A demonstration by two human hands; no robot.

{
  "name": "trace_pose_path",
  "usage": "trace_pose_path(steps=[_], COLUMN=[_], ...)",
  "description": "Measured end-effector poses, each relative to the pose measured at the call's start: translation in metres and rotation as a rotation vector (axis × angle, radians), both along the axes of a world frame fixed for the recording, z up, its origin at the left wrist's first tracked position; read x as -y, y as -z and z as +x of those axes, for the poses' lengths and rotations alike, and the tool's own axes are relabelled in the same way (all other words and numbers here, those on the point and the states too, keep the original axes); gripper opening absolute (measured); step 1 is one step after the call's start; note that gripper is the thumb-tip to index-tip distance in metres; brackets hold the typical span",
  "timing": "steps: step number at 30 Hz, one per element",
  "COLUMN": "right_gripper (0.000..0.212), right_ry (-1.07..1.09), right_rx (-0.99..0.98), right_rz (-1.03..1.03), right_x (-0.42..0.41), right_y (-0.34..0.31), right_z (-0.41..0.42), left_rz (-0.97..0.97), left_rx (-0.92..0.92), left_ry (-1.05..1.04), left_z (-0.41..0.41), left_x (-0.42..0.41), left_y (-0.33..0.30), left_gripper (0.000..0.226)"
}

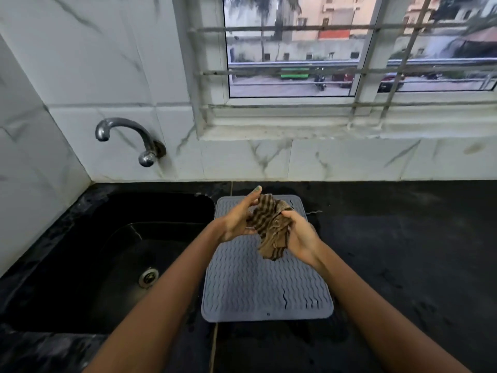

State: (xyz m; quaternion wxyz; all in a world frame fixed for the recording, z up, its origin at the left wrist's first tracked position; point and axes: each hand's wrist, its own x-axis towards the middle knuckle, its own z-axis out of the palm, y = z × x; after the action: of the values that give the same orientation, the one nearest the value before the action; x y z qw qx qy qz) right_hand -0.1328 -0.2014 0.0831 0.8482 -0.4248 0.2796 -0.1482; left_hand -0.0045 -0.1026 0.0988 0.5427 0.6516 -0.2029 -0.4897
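A brown cloth with dark stripes (270, 228) hangs bunched between both my hands, above the far half of a grey ribbed drying mat (258, 289). My right hand (301, 236) grips the cloth's right side, fingers curled round it. My left hand (238, 218) lies against the cloth's left side, palm turned toward it, thumb stretched up and fingers bent round the fabric. The cloth's lower end dangles free over the mat.
A black sink (107, 254) with a metal drain (148, 276) lies left of the mat in the black stone counter (403, 251). A chrome tap (126, 138) juts from the marble-tiled wall. A barred window (349, 55) sits behind the counter.
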Motion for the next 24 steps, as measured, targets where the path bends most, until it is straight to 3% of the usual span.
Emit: trace_pose_path(steps=[4, 8, 12, 16, 20, 24], right_gripper=[0.041, 0.042, 0.043, 0.051, 0.068, 0.067], right_ry=[0.029, 0.048, 0.122, 0.036, 0.001, -0.136], right_rx=[0.038, 0.078, 0.067, 0.081, -0.045, -0.022], right_rz=[0.102, 0.111, 0.138, 0.071, -0.246, -0.81], right_x=[0.011, 0.018, 0.035, 0.038, 0.05, 0.05], right_y=[-0.016, -0.033, -0.045, -0.055, -0.068, -0.101], right_z=[0.004, 0.003, -0.001, -0.006, 0.003, 0.018], left_rz=[-0.036, -0.034, -0.056, -0.163, -0.153, -0.071], left_rx=[0.234, 0.41, 0.44, 0.488, 0.662, 0.756], left_ry=[0.04, -0.084, -0.166, -0.096, 0.039, 0.137], left_z=[0.0, 0.01, 0.024, 0.025, 0.021, 0.026], left_x=[0.006, 0.007, 0.001, 0.009, 0.023, 0.031], left_y=[-0.02, -0.03, -0.04, -0.057, -0.078, -0.102], left_gripper=[0.05, 0.027, 0.02, 0.03, 0.036, 0.027])
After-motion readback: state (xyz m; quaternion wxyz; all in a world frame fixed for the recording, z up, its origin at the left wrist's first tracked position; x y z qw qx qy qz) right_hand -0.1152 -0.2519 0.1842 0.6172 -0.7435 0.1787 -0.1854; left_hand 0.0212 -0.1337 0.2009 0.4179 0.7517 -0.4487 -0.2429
